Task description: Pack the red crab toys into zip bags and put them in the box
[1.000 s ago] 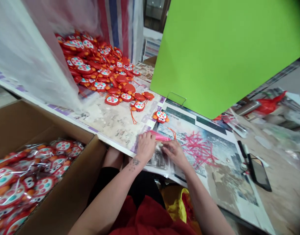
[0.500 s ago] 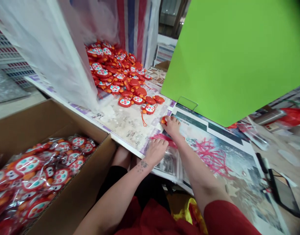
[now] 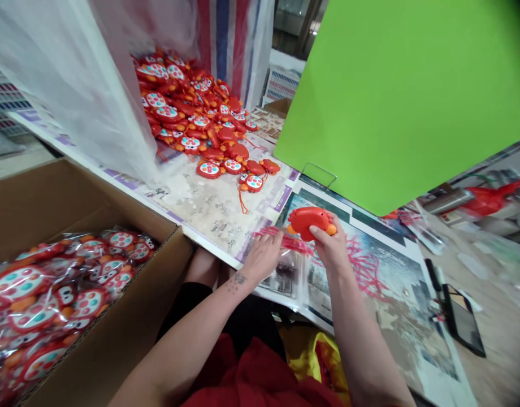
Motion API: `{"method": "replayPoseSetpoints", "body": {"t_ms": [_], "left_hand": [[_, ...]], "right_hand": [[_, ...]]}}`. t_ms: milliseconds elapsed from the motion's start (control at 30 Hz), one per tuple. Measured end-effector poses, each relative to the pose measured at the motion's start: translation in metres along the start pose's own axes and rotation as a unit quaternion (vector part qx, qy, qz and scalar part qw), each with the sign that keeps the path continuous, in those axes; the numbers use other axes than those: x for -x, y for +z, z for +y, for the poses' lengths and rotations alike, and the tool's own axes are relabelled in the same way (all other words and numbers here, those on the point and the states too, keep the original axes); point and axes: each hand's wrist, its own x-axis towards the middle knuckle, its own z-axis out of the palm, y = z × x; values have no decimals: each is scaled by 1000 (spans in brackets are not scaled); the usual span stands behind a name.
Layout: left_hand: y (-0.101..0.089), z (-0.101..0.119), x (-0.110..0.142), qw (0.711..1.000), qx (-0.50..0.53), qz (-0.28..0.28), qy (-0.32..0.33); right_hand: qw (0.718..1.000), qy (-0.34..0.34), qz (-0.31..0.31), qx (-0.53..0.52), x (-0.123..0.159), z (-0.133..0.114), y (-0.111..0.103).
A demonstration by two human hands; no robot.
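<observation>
My right hand (image 3: 330, 240) grips a red plastic crab-like toy (image 3: 310, 221) with orange knobs, its plain red back turned toward me and the thumb pressed on it. Just left of it, my left hand (image 3: 262, 257) lies palm down with fingers extended over clear plastic bags (image 3: 285, 278) that have a pinkish-red band (image 3: 296, 244). The left thumb is mostly hidden. Behind both hands, a loose pile of the same red toys (image 3: 192, 121) spills out of a white striped sack (image 3: 254, 56); their fronts carry coloured dots and eyes.
On my left stands an open cardboard box (image 3: 158, 265) holding bagged toys (image 3: 88, 302). A large green board (image 3: 395, 96) rises at the back right. Pink-red strands (image 3: 364, 265) lie on the printed table cover. Further right is a black phone-like device (image 3: 463, 319).
My right hand has lifted the red toy off the table and brought it nearer, turning its back into view. My left hand stays on the bags. The camera view has shifted slightly.
</observation>
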Motion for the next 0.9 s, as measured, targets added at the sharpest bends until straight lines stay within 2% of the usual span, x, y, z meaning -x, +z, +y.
{"method": "replayPoseSetpoints", "body": {"t_ms": [133,267,333,433,567,667,900], "left_hand": [[-3,0,2,999,-15,-10,42],[-6,-1,6,994,-28,-9,105],[-6,-1,7,993,-35,7,114],[-5,-1,7,993,-27,60,93],[-2,-1,5,991,12,121,57],[-2,-2,4,991,43,111,68],[-7,-2,3,988,90,92,90]], "right_hand": [[997,16,9,-78,17,12,14],[998,37,41,-15,18,35,18],[998,42,2,52,20,41,18],[987,15,-82,139,25,41,17],[974,-6,-106,198,26,39,17],[965,14,-115,237,23,43,14],[954,-8,-141,266,20,45,8]]}}
